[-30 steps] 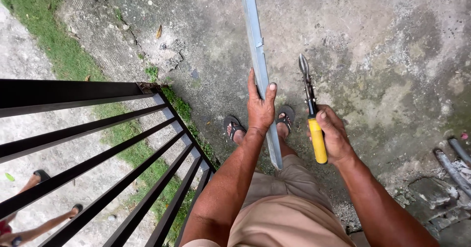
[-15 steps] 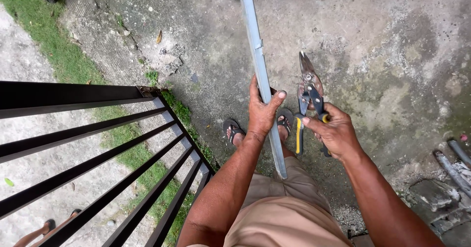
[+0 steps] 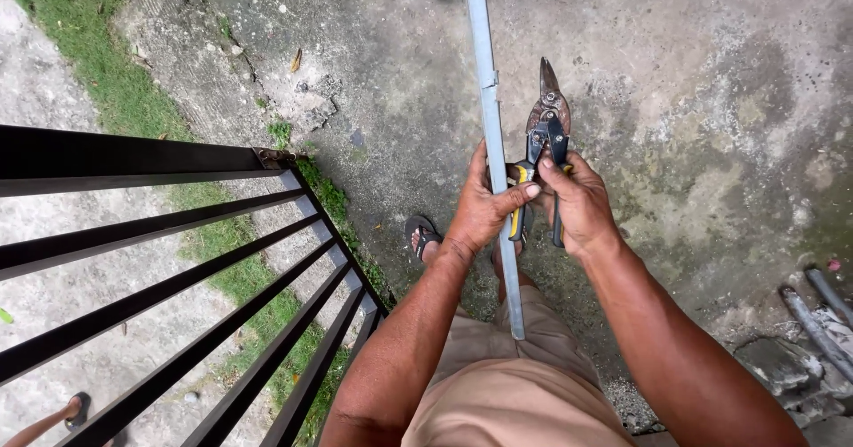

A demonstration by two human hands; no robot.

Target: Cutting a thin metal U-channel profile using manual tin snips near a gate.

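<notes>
A long grey metal strip (image 3: 484,83) runs from the top of the view down to my lap. My left hand (image 3: 484,207) is wrapped around it at mid-length. My right hand (image 3: 579,203) holds tin snips (image 3: 544,127) with yellow and black handles, blades pointing up and away, just right of the strip. The thumb of my left hand touches the snips' handle. My feet in sandals (image 3: 423,236) rest on the concrete below.
A black metal railing (image 3: 178,260) with slanted bars fills the lower left. Beyond it lie a grass strip (image 3: 98,65) and pavement, with another person's foot (image 3: 62,411) at the bottom left. Grey pipes (image 3: 817,314) lie on the rubble at right.
My right hand has brought the snips leftwards, close to the strip, and their handles have come apart. My left hand has shifted its hold on the strip and now touches the snips.
</notes>
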